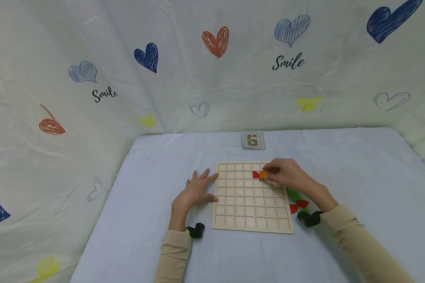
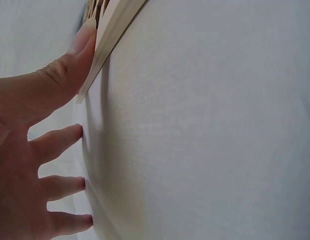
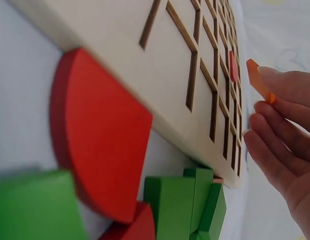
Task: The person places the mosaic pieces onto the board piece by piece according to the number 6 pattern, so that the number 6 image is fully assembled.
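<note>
A wooden grid board lies on the white-covered table. My right hand pinches an orange block between thumb and fingers, close over the upper right cells. Just left of it, a red quarter-round block sits in a cell; in the right wrist view this red piece stands slightly above the grid lines. With fingers spread, my left hand rests at the board's left side. Its thumb touches the wooden edge in the left wrist view.
Beside the board's right edge lie green blocks and red quarter-round blocks, partly under my right forearm. A small card with a coloured grid pattern lies beyond the board. Behind the table hangs a white cloth printed with hearts.
</note>
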`<state>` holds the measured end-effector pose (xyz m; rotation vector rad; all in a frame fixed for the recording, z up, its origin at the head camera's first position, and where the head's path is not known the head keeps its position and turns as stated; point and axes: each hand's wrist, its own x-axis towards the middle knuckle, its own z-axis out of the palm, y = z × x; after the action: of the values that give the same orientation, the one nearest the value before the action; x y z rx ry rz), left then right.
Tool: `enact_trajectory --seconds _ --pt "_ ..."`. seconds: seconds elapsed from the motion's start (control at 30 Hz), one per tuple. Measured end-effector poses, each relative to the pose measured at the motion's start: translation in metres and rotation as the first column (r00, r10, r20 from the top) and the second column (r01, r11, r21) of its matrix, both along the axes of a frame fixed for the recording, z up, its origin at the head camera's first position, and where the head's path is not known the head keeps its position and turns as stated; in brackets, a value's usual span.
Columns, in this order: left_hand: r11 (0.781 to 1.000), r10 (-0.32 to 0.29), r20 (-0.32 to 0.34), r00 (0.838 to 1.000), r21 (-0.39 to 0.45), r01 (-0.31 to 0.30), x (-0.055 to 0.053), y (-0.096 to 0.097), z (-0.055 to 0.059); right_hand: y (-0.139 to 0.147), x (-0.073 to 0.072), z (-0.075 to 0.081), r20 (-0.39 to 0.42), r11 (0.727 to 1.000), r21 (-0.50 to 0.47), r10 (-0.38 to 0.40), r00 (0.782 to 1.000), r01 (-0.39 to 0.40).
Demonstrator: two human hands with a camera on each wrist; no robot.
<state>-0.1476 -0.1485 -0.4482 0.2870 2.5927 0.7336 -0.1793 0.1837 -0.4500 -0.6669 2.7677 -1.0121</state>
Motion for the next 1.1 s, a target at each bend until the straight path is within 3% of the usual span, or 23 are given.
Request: enact_trajectory --seconds 0.53,1.1 --pt "1.000 0.010 -0.001 1.000 -0.003 -0.010 0.000 -0.001 -0.001 -0.024 -0.011 -0.006 -0.032 0.998 -0.046 0.045 0.998 -0.047" --pt "1.000 0.007 -0.005 1.000 0.015 -0.007 0.000 0.000 -0.001 -0.047 -0.015 -0.011 -0.024 0.999 0.046 0.027 0.999 -0.026"
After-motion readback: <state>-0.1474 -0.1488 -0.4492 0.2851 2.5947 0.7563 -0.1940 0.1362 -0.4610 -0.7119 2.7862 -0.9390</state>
